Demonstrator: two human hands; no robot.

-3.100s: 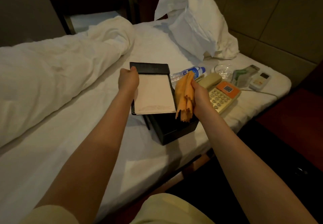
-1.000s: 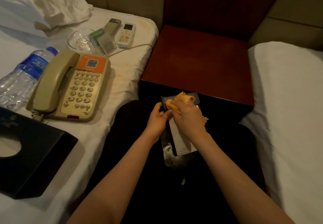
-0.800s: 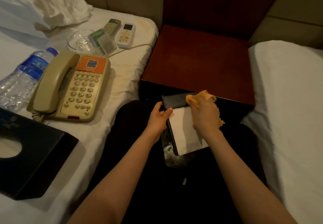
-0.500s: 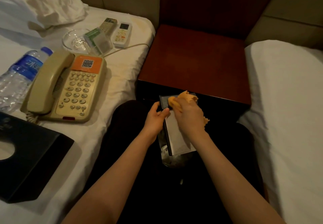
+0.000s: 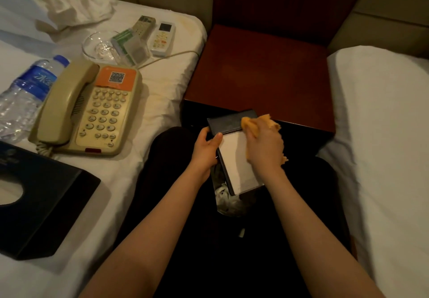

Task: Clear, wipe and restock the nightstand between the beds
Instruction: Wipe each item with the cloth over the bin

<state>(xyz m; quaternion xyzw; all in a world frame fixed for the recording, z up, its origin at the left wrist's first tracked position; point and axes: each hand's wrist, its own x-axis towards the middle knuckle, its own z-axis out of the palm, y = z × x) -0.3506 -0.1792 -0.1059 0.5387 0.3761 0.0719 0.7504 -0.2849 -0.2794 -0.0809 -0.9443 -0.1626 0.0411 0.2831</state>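
The red-brown nightstand (image 5: 260,77) stands bare between the two beds. In front of it my left hand (image 5: 206,149) grips the left edge of a black notepad holder (image 5: 229,121) with white paper in it. My right hand (image 5: 264,149) holds an orange cloth (image 5: 250,123) and presses it on the holder's top right part. Both are over a small bin (image 5: 228,202) on the dark floor. On the left bed lie a beige phone (image 5: 88,109), a water bottle (image 5: 25,93), a glass ashtray (image 5: 98,46), two remotes (image 5: 162,38) and a black tissue box (image 5: 39,207).
A clear card stand (image 5: 130,46) leans beside the ashtray. The phone cord (image 5: 169,57) runs from the bed toward the nightstand. A crumpled pillow (image 5: 69,0) lies at the far left. The right bed (image 5: 383,139) borders the narrow dark aisle.
I turned from the left bed to the aisle with the notepad holder. My right hand rubs the cloth back and forth over the holder; the left hand keeps its grip.
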